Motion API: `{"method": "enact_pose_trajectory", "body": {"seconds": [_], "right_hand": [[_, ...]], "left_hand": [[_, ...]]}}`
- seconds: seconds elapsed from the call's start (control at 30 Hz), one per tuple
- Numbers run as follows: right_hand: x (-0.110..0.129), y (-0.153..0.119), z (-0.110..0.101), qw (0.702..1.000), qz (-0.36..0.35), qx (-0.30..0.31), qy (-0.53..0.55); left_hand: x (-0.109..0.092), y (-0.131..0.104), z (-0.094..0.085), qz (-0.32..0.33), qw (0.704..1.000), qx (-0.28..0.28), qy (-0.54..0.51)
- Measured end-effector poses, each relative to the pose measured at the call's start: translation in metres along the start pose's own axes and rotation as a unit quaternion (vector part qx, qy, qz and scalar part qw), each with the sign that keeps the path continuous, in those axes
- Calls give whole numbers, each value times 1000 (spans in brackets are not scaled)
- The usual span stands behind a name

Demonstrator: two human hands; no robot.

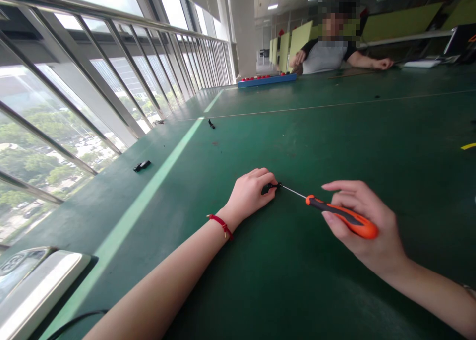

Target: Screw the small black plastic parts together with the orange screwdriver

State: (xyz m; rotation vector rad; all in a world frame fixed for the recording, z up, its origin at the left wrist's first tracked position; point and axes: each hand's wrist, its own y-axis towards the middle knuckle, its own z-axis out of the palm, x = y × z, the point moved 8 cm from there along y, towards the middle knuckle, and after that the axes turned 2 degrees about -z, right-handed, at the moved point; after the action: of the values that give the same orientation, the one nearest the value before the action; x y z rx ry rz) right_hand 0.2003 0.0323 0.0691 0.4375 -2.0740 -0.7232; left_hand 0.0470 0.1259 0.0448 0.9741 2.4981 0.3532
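Observation:
My left hand (251,191) rests on the green tabletop (238,290), its fingers pinching a small black part (273,185). Much of that part is hidden behind the fingers, so its exact kind does not show. An orange and black screwdriver (345,216) lies in my right hand (375,226), with the handle between thumb and fingers and the forefinger stretched out beside it. The thin metal shaft points left, and its tip meets the right end of the black part.
Small black pieces (142,166) lie to the left, and another black piece (211,124) sits farther back. A silver and white device (48,285) is at the lower left. Behind, a blue tray (266,80) holds red items. A person (329,54) sits across the table; a railing (111,42) runs along the left.

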Motion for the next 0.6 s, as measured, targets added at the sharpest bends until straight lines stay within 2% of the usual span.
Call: {"method": "enact_pose_trajectory", "body": {"seconds": [0.1,0.27,0.33,0.43,0.5,0.6], "right_hand": [[0,-2,1,1000,10,14,-17],[-4,-3,-11,996,2,-85,12],[-6,-1,-7,998,9,-65,19],[-4,-1,4,1000,17,12,2],[-2,-2,8,999,17,37,-7],[-1,-2,0,1000,6,-20,-18]], "left_hand": [[1,0,0,-4,1000,1,2],[0,0,0,-5,1000,2,3],[0,0,0,-7,1000,3,1],[0,0,0,-7,1000,0,-1],[0,0,0,-5,1000,-2,-1],[0,0,-1,-7,1000,-2,1]]}}
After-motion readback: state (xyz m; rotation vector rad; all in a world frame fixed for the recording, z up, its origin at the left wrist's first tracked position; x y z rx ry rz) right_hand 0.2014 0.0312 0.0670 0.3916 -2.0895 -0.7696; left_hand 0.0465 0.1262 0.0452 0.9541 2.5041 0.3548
